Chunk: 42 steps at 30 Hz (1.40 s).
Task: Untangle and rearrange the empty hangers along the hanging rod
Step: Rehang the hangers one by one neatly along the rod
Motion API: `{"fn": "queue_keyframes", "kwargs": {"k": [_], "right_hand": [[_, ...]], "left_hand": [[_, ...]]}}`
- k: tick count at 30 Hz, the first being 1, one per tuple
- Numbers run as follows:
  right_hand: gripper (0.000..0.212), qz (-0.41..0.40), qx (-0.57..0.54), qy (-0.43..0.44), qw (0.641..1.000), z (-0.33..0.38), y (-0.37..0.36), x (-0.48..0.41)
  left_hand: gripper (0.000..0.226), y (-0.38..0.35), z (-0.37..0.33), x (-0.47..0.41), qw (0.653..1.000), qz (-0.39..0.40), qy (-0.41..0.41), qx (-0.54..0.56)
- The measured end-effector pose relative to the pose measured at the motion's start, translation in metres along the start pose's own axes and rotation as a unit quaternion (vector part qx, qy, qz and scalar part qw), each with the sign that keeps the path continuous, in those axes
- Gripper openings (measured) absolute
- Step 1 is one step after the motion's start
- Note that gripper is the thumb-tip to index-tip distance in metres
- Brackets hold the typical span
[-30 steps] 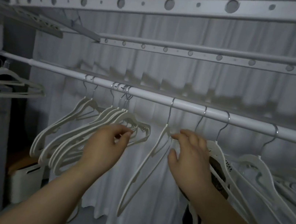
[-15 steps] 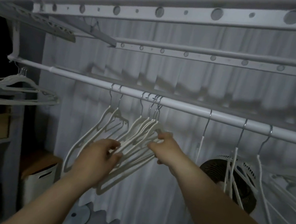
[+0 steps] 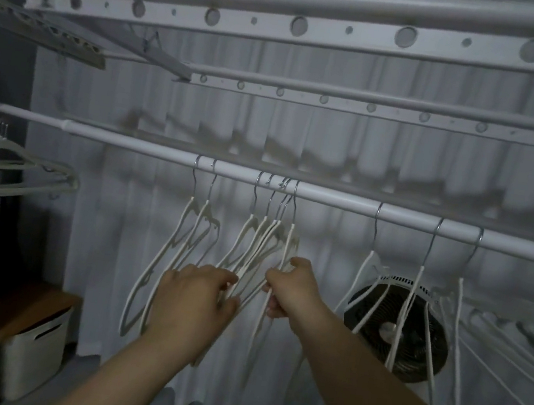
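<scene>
The left grip (image 3: 192, 298) has its fingers curled into the lower arms of a bunch of hangers (image 3: 261, 239), grasping them where they fan out. Just to its right, almost touching it, the right grip (image 3: 290, 289) is clenched round the end hanger (image 3: 288, 240), the rightmost of the same bunch. Straight above both grips the hooks crowd close together on the hanging rod (image 3: 338, 202), some of them crossing. Left of the left grip a pair of hangers (image 3: 201, 218) hangs free, apart from the bunch. Well to the right of the right grip three spaced hangers (image 3: 413, 293) hang edge-on in front of a black fan (image 3: 410, 348). Behind everything hangs a pale pleated curtain (image 3: 118, 214). Below and left of the left grip stands a white bin (image 3: 32, 351) with a wooden lid.
</scene>
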State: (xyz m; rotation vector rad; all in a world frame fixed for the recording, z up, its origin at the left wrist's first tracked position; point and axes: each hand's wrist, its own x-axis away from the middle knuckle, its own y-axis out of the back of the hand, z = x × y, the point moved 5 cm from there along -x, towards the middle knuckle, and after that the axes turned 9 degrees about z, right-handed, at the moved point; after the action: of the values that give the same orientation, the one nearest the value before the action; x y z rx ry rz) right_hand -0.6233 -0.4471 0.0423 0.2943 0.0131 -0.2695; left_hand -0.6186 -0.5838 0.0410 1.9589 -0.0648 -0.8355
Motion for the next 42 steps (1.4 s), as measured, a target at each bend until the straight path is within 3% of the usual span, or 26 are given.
{"fn": "queue_keyframes", "kwargs": {"k": [3,6,9,13,19,23,32,37,40,42], "right_hand": [[0.052,-0.058,0.033,0.036,0.997,-0.002,0.019,0.004],[0.051,-0.084,0.049,0.041,0.994,-0.006,0.038,0.012],[0.049,-0.095,0.073,0.046,0.992,-0.007,0.053,0.022],[0.044,-0.095,0.207,0.05,0.972,-0.008,0.071,0.032],[0.039,-0.105,0.344,0.032,0.933,-0.004,0.086,0.043],[0.044,-0.109,0.382,0.027,0.917,-0.005,0.092,0.044],[0.045,-0.102,0.429,0.038,0.897,-0.009,0.109,0.047],[0.044,-0.067,0.471,0.047,0.878,-0.013,0.116,0.054],[0.043,-0.067,0.52,0.059,0.849,-0.012,0.12,0.064],[0.043,-0.087,0.557,0.116,0.818,-0.003,0.12,0.074]], "left_hand": [[0.044,0.001,-0.007,-0.001,0.996,0.012,0.01,-0.091],[0.045,0.001,-0.017,-0.002,0.989,-0.02,-0.032,-0.144],[0.041,-0.005,-0.018,-0.007,0.983,0.005,-0.004,-0.183],[0.039,-0.014,-0.018,-0.009,0.981,0.02,0.004,-0.193],[0.037,-0.011,-0.017,-0.013,0.984,0.003,-0.008,-0.178],[0.01,-0.001,-0.014,-0.023,0.991,0.008,0.036,-0.127],[0.022,-0.024,-0.025,-0.061,0.992,0.084,0.09,-0.005],[0.026,-0.038,-0.022,-0.055,0.989,0.09,0.117,0.007],[0.028,-0.039,-0.024,-0.032,0.992,0.082,0.1,-0.007],[0.026,-0.034,-0.019,-0.016,0.991,0.08,0.106,-0.028]]}}
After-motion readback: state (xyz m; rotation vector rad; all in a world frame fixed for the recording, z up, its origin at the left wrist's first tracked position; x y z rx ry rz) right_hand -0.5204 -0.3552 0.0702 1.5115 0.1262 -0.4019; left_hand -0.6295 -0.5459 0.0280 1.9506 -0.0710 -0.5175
